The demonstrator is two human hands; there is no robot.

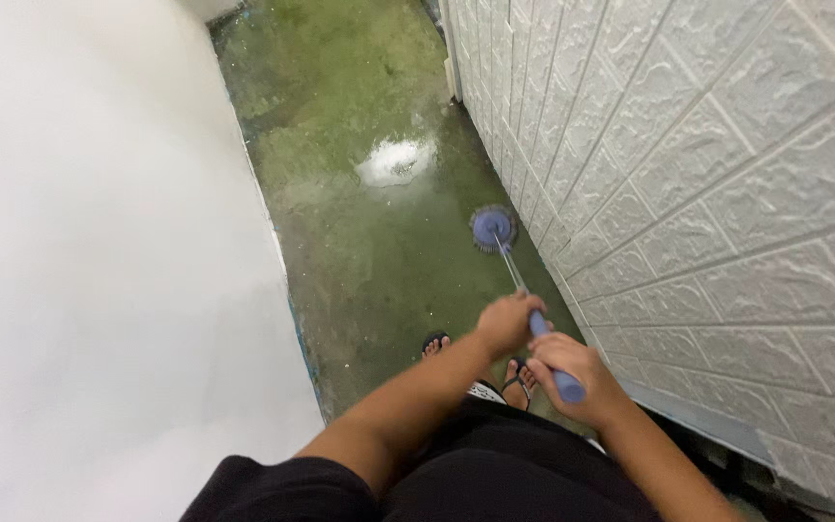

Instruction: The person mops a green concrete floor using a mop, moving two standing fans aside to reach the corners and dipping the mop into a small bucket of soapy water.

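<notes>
Head view, looking down a narrow passage. A long-handled brush (524, 300) runs from the lower centre toward 12 o'clock. Its round head (491, 229), blue-violet with a fringe of short bristles, rests on the floor (359, 242) just beside the foot of the wall at 3 o'clock. A thin, shiny metal shaft (510, 261) joins the head to a thicker, smooth blue grip (564, 385) of rounded section.

The left hand (506, 324) is closed around the upper end of the grip where it meets the shaft, knuckles uppermost. The right hand (574, 372) is wrapped fully around the lower end of the grip, fingers curled tight, with the blunt end of the grip showing below them. The two hands sit close together, one above the other along the handle.

The floor is rough concrete, wet and glossy, stained green and brown. A bright patch (395, 160) lies on it at 11 o'clock from the brush head, well apart; whether it is foam or a reflection cannot be told.

The wall (727, 193) to the right is white with a raised brick pattern and a pebbled surface. A smooth, plain white wall (99, 242) closes the left side.

Two feet in dark flip-flops (519, 379) stand on the floor below the hands. Dark clothing (495, 474) fills the bottom edge.
</notes>
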